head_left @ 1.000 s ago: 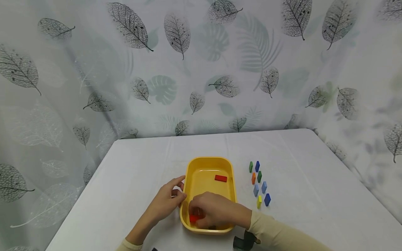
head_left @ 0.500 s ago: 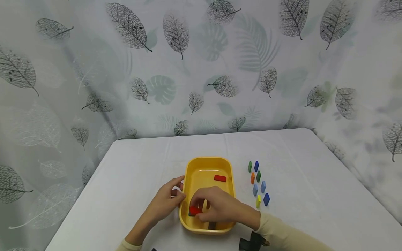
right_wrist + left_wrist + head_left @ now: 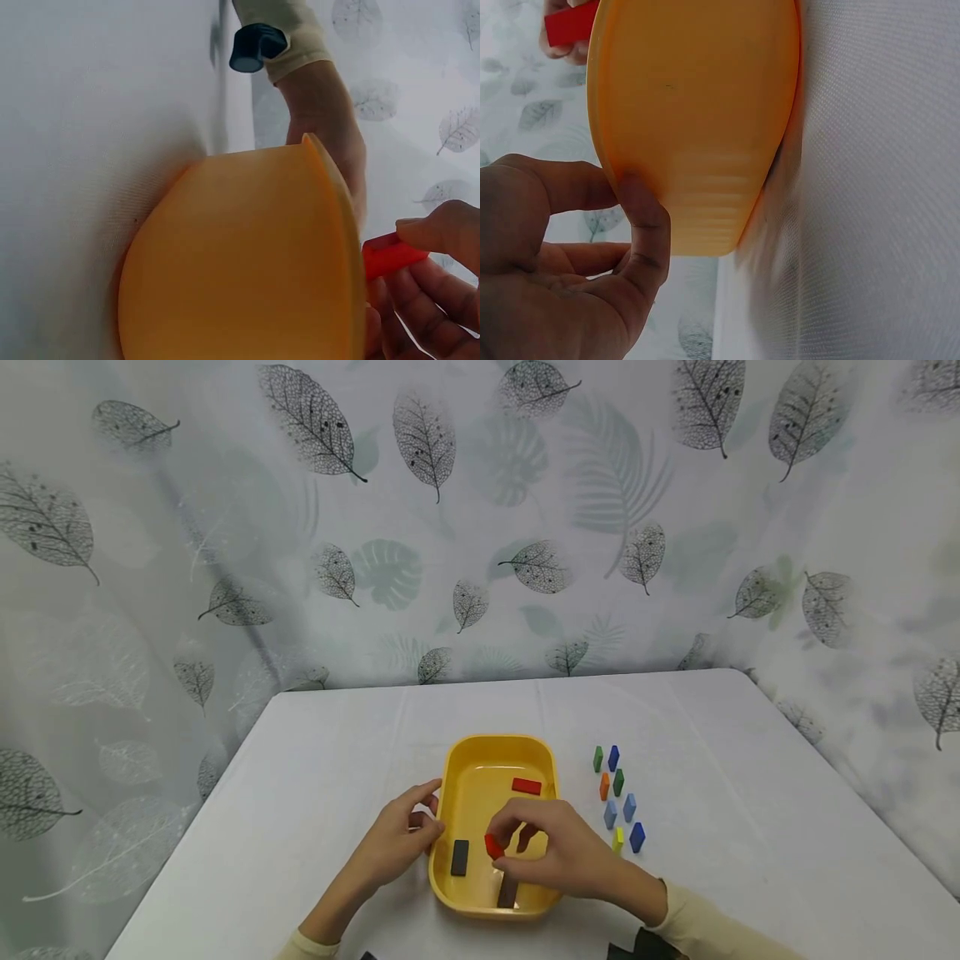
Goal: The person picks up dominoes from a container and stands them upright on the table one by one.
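Note:
A yellow plastic tray (image 3: pixel 480 768) sits on the white table. My left hand (image 3: pixel 397 839) pinches its left rim; in the left wrist view the thumb and a finger (image 3: pixel 645 217) lie on either side of the edge. Over the tray's right half, my right hand (image 3: pixel 562 847) pinches a red block (image 3: pixel 493 847) between thumb and fingers. The right wrist view shows that red block (image 3: pixel 394 256) raised above the rim. On the tray floor lie another red block (image 3: pixel 527 786), a black block (image 3: pixel 459 857) and a brown block (image 3: pixel 507 892), which the right hand partly covers.
Right of the tray, several small blocks stand on end in two loose rows: green, blue, light blue, orange and a yellow block (image 3: pixel 618 839). A leaf-printed curtain (image 3: pixel 480 527) surrounds the table (image 3: pixel 345 735). A black wrist mount (image 3: pixel 643 945) shows near my right sleeve.
My right hand has lifted the red block from the tray's near-left part and carried it rightward. The black and brown blocks beneath have come into view. My left hand stays put.

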`<action>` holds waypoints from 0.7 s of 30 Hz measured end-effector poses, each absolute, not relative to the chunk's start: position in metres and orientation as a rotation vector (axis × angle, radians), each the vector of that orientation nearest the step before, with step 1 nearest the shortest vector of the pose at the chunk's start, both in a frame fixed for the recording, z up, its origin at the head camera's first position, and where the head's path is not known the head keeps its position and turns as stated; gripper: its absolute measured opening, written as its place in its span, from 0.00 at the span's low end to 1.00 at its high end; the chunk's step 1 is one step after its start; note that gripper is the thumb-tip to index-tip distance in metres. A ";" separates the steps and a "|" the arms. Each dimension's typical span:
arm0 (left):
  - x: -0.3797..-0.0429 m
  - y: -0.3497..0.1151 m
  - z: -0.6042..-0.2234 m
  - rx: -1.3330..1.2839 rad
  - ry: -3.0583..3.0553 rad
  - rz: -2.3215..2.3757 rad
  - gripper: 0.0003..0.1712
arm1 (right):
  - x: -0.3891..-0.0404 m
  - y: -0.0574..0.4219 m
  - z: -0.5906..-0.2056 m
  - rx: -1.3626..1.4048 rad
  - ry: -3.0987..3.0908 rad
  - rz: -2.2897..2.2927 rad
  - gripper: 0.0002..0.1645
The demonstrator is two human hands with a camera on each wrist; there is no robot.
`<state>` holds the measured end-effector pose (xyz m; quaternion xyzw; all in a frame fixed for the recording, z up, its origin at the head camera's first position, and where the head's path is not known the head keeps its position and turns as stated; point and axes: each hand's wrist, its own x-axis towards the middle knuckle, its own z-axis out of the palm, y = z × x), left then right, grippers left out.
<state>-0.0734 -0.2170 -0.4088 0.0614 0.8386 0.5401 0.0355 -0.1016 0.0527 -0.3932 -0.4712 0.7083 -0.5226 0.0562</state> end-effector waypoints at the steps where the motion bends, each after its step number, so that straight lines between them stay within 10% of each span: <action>1: -0.073 -0.217 -0.409 0.188 2.577 1.661 0.34 | -0.101 0.056 -0.392 -1.423 2.154 -1.601 0.12; 21: -0.073 -0.217 -0.411 0.185 2.586 1.658 0.34 | -0.087 0.122 -0.403 -1.289 2.351 -1.750 0.21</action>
